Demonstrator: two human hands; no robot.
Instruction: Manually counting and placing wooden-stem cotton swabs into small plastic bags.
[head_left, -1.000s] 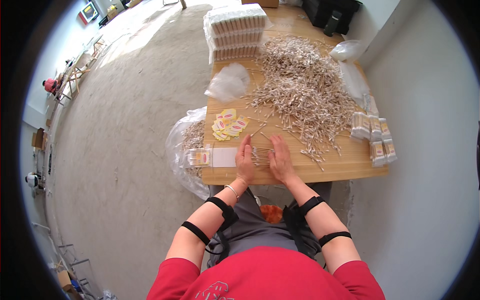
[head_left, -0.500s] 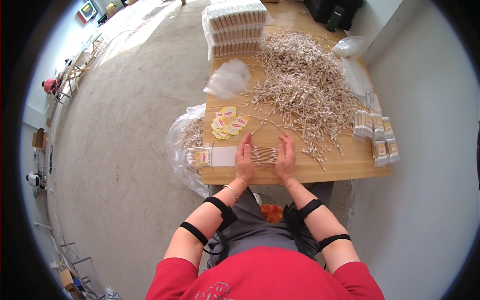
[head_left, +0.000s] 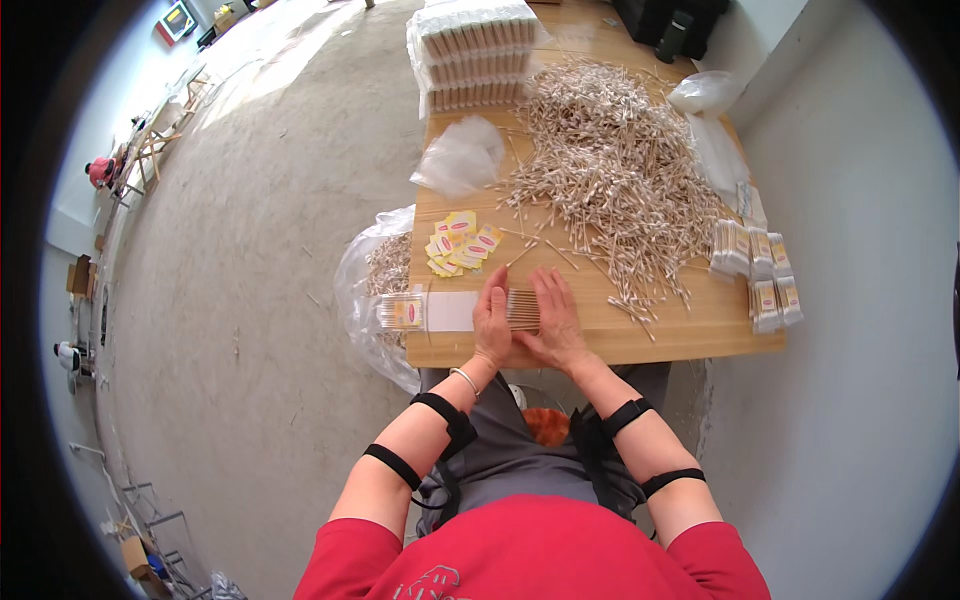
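A flat row of cotton swabs point(head_left: 523, 310) lies near the table's front edge between my two hands. My left hand point(head_left: 491, 318) stands on edge against the left ends, its fingers stretched out. Over the right ends reaches my right hand point(head_left: 558, 320), thumb along the near side and fingers toward the far side, gripping the row and hiding part of it. Just left of my left hand is a blank white card point(head_left: 452, 312). Beside that, at the table's left edge, lies a clear packet of swabs point(head_left: 401, 312) with a yellow label.
Loose yellow-and-white cards point(head_left: 462, 245) lie beyond my left hand. A big heap of swabs point(head_left: 620, 160) covers the back right, near filled packets point(head_left: 765, 270). Clear bags point(head_left: 460, 157) and stacked packs point(head_left: 478, 60) stand at the back left. A sack of swabs point(head_left: 385, 265) adjoins the left edge.
My right hand has moved left and turned inward over the swabs' right ends, its thumb now along their near side. My left hand has stayed nearly in place.
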